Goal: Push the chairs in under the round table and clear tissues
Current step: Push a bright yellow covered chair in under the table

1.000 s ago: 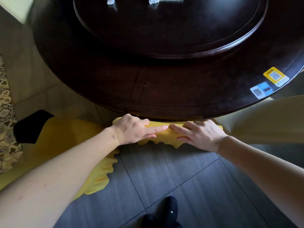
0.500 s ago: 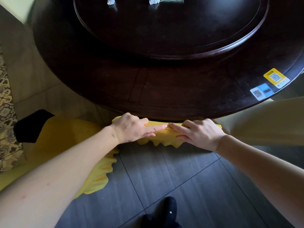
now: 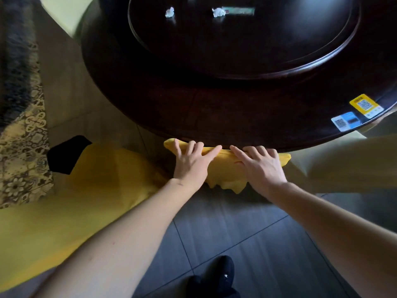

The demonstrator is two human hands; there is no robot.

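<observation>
A chair with a yellow cover stands right in front of me; the top of its back [image 3: 225, 168] sits against the edge of the dark round table [image 3: 214, 112]. My left hand [image 3: 191, 164] lies flat on the left part of the chair back with its fingers spread. My right hand [image 3: 260, 166] lies flat on the right part, fingers stretched toward the table edge. Neither hand curls around anything. Two crumpled white tissues [image 3: 169, 12] [image 3: 219, 12] lie far back on the table's raised turntable [image 3: 236, 61].
A second yellow-covered chair [image 3: 96, 179] with a black patch [image 3: 66, 153] stands to the left. A pale-covered chair [image 3: 343, 164] is at the right. A patterned fabric [image 3: 21, 158] fills the far left. QR stickers [image 3: 365, 105] sit on the table rim. My black shoe [image 3: 217, 276] is on the grey tiles.
My left fingers have spread apart and both hands have shifted a little forward on the chair back. More of the table top and both tissues have come into view.
</observation>
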